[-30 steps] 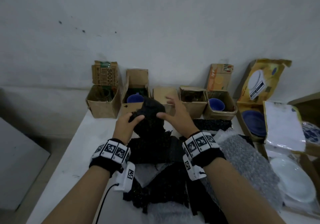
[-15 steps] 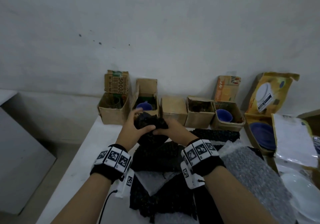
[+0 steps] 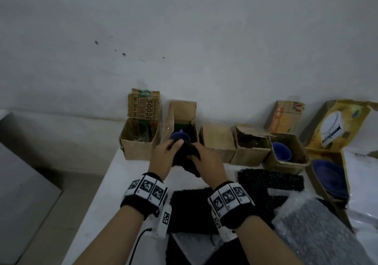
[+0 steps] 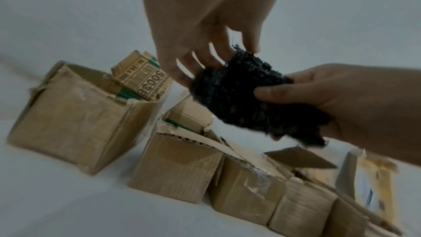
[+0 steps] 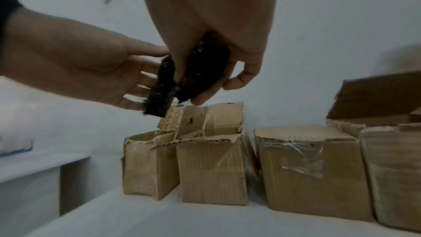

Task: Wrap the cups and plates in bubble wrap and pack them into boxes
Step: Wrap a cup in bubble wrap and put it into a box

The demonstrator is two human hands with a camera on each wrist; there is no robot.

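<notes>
Fingers (image 4: 182,71) of the left hand (image 3: 163,159) curl round one side of a black bubble-wrap bundle (image 3: 185,158), and the right hand (image 3: 206,162) grips the other side, thumb pressed into the wrap. The bundle hangs above the white table (image 3: 126,174), just in front of a row of open cardboard boxes (image 3: 216,144) along the wall. One box holds a blue cup (image 3: 282,152); flat black wrap sheets (image 3: 270,179) lie nearer.
</notes>
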